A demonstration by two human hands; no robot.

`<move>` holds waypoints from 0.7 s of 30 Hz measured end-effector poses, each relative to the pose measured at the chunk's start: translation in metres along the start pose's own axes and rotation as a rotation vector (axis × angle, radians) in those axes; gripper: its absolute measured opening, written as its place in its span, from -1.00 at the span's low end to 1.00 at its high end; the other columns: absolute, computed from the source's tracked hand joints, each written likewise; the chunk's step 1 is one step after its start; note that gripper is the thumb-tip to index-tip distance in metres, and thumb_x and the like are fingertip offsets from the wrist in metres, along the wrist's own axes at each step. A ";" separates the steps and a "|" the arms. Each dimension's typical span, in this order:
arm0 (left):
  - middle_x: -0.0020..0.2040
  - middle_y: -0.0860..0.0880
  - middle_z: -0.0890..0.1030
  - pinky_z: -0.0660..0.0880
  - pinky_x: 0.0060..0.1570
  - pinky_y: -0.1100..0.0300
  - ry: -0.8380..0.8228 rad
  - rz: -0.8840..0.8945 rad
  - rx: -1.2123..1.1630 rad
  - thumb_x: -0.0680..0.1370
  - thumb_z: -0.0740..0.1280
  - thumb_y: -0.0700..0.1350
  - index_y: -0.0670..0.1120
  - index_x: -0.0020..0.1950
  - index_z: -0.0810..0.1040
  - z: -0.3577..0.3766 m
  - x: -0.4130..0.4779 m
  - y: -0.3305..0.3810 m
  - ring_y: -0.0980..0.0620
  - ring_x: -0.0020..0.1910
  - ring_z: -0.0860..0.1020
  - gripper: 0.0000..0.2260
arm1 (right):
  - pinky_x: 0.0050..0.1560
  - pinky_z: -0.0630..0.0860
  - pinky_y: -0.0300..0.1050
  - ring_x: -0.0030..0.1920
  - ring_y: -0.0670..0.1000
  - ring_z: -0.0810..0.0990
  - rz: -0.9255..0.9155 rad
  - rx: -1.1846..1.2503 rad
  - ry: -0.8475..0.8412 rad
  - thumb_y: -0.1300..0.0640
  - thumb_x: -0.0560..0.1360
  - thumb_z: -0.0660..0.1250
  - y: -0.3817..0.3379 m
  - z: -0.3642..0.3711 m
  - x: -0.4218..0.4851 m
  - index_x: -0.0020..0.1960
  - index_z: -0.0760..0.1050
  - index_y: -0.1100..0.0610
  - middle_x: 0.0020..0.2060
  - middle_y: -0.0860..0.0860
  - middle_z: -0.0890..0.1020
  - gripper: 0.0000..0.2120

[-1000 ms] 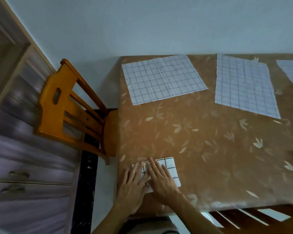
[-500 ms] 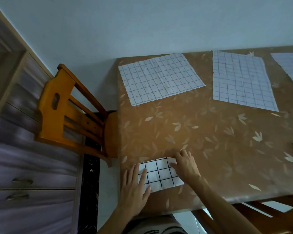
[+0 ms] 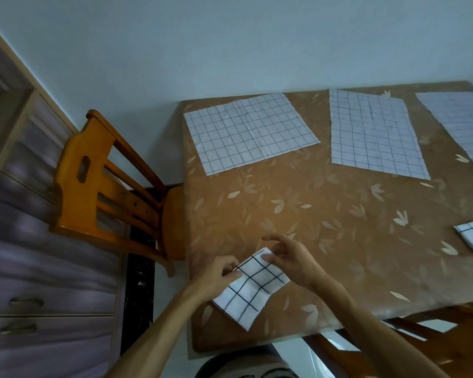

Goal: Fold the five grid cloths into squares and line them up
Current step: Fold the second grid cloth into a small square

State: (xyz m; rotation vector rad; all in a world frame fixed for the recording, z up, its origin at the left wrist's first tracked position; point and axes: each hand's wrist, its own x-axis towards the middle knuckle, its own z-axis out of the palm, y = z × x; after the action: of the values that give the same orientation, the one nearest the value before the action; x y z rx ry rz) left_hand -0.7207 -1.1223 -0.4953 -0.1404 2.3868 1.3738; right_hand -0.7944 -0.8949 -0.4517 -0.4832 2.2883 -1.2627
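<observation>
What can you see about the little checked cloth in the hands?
The folded grid cloth is white fabric with dark grid lines, folded into a small, roughly square pad. It sits turned like a diamond near the front-left corner of the table. The left hand pinches its left edge; the right hand pinches its far corner.

Table under a brown cover printed with pale leaves, far edge against a pale blue-grey wall. Orange wooden chair at the table's left side, seat tucked up to the edge, slatted back facing outward. Left of the chair, a grey-purple drawer unit with two bar handles, blurred. Dark strip ran down between unit and table.
</observation>
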 end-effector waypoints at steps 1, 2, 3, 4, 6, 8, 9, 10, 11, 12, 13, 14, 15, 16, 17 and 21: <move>-0.12 0.01 0.70 0.59 -0.04 0.08 -0.013 -0.020 -0.067 0.57 0.39 -0.11 -0.04 -0.01 0.64 -0.001 -0.001 0.000 0.11 -0.11 0.66 -0.95 | -0.17 0.54 -0.08 -0.30 -0.01 0.61 0.036 0.023 0.023 -0.04 0.51 0.45 -0.001 -0.001 0.000 0.26 0.47 -0.05 -0.35 0.05 0.63 -0.64; -0.09 0.00 0.71 0.58 -0.03 0.12 -0.023 -0.038 -0.137 0.58 0.38 -0.13 -0.06 0.00 0.64 -0.001 -0.002 0.001 0.10 -0.08 0.67 -0.95 | -0.24 0.49 -0.08 -0.36 0.00 0.55 0.083 0.056 0.035 -0.10 0.50 0.45 0.000 -0.002 0.001 0.27 0.46 -0.07 -0.40 0.02 0.58 -0.61; -0.06 -0.01 0.71 0.58 -0.01 0.14 -0.021 -0.050 -0.196 0.58 0.39 -0.15 -0.07 0.01 0.64 -0.002 -0.003 0.000 0.08 -0.03 0.67 -0.95 | -0.29 0.44 -0.15 -0.39 -0.06 0.51 0.137 0.079 0.031 -0.13 0.48 0.45 -0.001 -0.004 -0.001 0.28 0.46 -0.07 -0.43 -0.06 0.55 -0.58; -0.02 -0.02 0.71 0.56 0.03 0.16 -0.008 -0.056 -0.249 0.58 0.39 -0.16 -0.08 0.01 0.64 -0.003 -0.004 0.000 0.07 0.01 0.67 -0.95 | -0.28 0.46 -0.20 -0.35 -0.13 0.55 0.190 0.088 0.014 -0.15 0.47 0.45 -0.001 -0.006 -0.003 0.26 0.48 -0.05 -0.39 -0.15 0.58 -0.58; 0.03 -0.04 0.71 0.53 0.08 0.22 0.022 -0.062 -0.334 0.57 0.41 -0.17 -0.11 0.02 0.63 -0.005 -0.007 -0.002 0.07 0.08 0.65 -0.94 | -0.10 0.62 -0.10 -0.17 -0.10 0.67 0.274 0.083 -0.018 -0.12 0.46 0.47 0.003 -0.009 -0.009 0.16 0.58 0.03 -0.17 -0.09 0.70 -0.65; 0.03 -0.05 0.71 0.53 0.06 0.29 0.045 -0.076 -0.415 0.57 0.40 -0.20 -0.14 0.04 0.63 -0.004 -0.012 0.001 0.08 0.07 0.66 -0.93 | 0.09 0.64 0.09 -0.05 0.03 0.72 0.340 0.234 -0.062 -0.06 0.44 0.50 0.009 -0.008 -0.017 0.09 0.64 0.14 -0.06 0.05 0.74 -0.67; 0.03 -0.05 0.72 0.54 0.06 0.28 0.055 -0.085 -0.449 0.57 0.40 -0.20 -0.14 0.05 0.63 -0.003 -0.015 0.003 0.08 0.06 0.66 -0.92 | 0.15 0.61 0.15 0.02 0.09 0.72 0.367 0.375 -0.100 -0.01 0.44 0.52 0.011 -0.007 -0.022 0.13 0.63 0.18 0.00 0.09 0.73 -0.64; 0.03 -0.05 0.72 0.55 0.09 0.24 0.068 -0.090 -0.480 0.57 0.40 -0.19 -0.13 0.06 0.64 -0.002 -0.017 0.003 0.06 0.07 0.66 -0.91 | 0.21 0.58 0.19 0.09 0.15 0.70 0.389 0.518 -0.144 0.04 0.45 0.51 0.013 -0.005 -0.025 0.20 0.59 0.20 0.07 0.13 0.72 -0.61; 0.04 -0.04 0.72 0.57 0.10 0.20 0.083 -0.098 -0.504 0.57 0.40 -0.18 -0.11 0.08 0.64 0.001 -0.019 0.004 0.05 0.07 0.67 -0.89 | 0.24 0.56 0.19 0.14 0.19 0.67 0.406 0.641 -0.188 0.10 0.48 0.49 0.013 -0.002 -0.028 0.28 0.54 0.19 0.13 0.15 0.69 -0.59; 0.04 -0.03 0.73 0.58 0.09 0.17 0.102 -0.103 -0.536 0.57 0.39 -0.17 -0.11 0.10 0.64 0.003 -0.022 0.006 0.04 0.06 0.67 -0.88 | 0.24 0.56 0.17 0.18 0.21 0.65 0.422 0.721 -0.229 0.13 0.50 0.46 0.011 0.000 -0.030 0.34 0.49 0.16 0.18 0.16 0.67 -0.57; 0.03 -0.03 0.73 0.60 0.06 0.16 0.130 -0.120 -0.563 0.58 0.39 -0.17 -0.11 0.11 0.64 0.004 -0.024 0.007 0.02 0.05 0.68 -0.87 | 0.23 0.56 0.15 0.20 0.21 0.64 0.436 0.754 -0.261 0.15 0.53 0.42 0.009 0.003 -0.031 0.37 0.45 0.14 0.20 0.17 0.65 -0.57; 0.02 -0.04 0.73 0.61 0.02 0.17 0.153 -0.140 -0.595 0.58 0.38 -0.17 -0.11 0.11 0.63 0.006 -0.026 0.008 0.01 0.03 0.68 -0.87 | 0.23 0.57 0.14 0.20 0.21 0.64 0.446 0.748 -0.279 0.17 0.55 0.39 0.007 0.006 -0.032 0.37 0.44 0.13 0.20 0.16 0.65 -0.60; 0.01 -0.03 0.73 0.61 -0.01 0.19 0.174 -0.160 -0.606 0.58 0.38 -0.17 -0.11 0.11 0.63 0.007 -0.028 0.009 0.00 0.03 0.68 -0.87 | 0.23 0.56 0.16 0.19 0.21 0.65 0.444 0.708 -0.277 0.20 0.57 0.37 0.006 0.009 -0.032 0.36 0.46 0.14 0.19 0.16 0.66 -0.63; 0.00 -0.03 0.73 0.61 -0.03 0.19 0.187 -0.173 -0.613 0.59 0.38 -0.16 -0.10 0.11 0.63 0.008 -0.030 0.009 -0.01 0.03 0.68 -0.88 | 0.24 0.56 0.19 0.17 0.19 0.66 0.433 0.657 -0.263 0.22 0.57 0.36 0.006 0.011 -0.031 0.34 0.48 0.15 0.17 0.14 0.68 -0.66; 0.00 -0.02 0.73 0.62 -0.01 0.17 0.189 -0.179 -0.606 0.59 0.38 -0.15 -0.09 0.10 0.64 0.008 -0.032 0.010 -0.01 0.04 0.68 -0.88 | 0.24 0.55 0.22 0.16 0.18 0.67 0.419 0.610 -0.238 0.24 0.56 0.36 0.006 0.013 -0.031 0.31 0.51 0.16 0.16 0.13 0.69 -0.68; 0.05 0.00 0.66 0.58 0.03 0.06 0.184 -0.283 -0.576 0.59 0.37 -0.05 0.01 0.11 0.60 0.004 -0.039 0.014 -0.03 0.08 0.63 -0.88 | 0.21 0.57 0.24 0.12 0.16 0.69 0.390 0.540 -0.151 0.24 0.56 0.37 0.002 0.011 -0.029 0.28 0.54 0.17 0.11 0.11 0.71 -0.71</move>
State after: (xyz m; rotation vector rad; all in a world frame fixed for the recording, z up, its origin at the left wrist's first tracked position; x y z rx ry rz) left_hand -0.6879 -1.1154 -0.4710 -0.7533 1.9314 1.9203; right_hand -0.7649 -0.8864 -0.4517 0.0572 1.7063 -1.4953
